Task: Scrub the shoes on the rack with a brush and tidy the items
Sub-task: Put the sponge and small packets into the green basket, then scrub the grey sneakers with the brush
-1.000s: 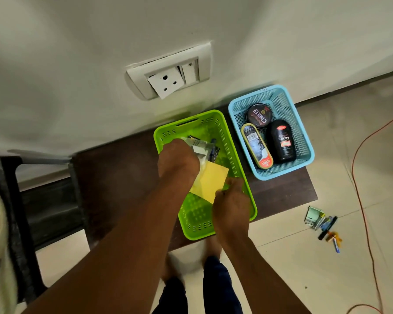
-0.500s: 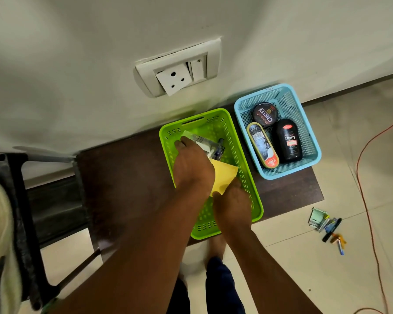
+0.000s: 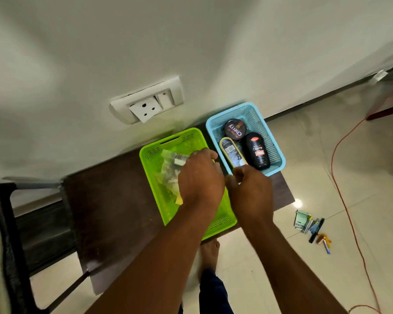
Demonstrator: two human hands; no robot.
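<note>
A: Where does the right hand [image 3: 247, 191] stand?
B: At centre frame, fingers curled over the blue basket [image 3: 275, 141] rim, pinching the yellow-edged brush's [image 3: 232, 154] near end; its long axis runs up-left.
A: And the left hand [image 3: 200, 177]?
B: Over the green basket [image 3: 152, 168], curled on packets [image 3: 170, 166]. No shoes show.

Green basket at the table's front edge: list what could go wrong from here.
1. The green basket overhangs the table's front edge; pressure from the left hand working inside could tip it to the floor.
2. The right hand reaches at the blue basket's near corner and may knock the polish bottle.
3. Loose items and an orange cable on the floor near the bare foot are trip hazards.
</note>
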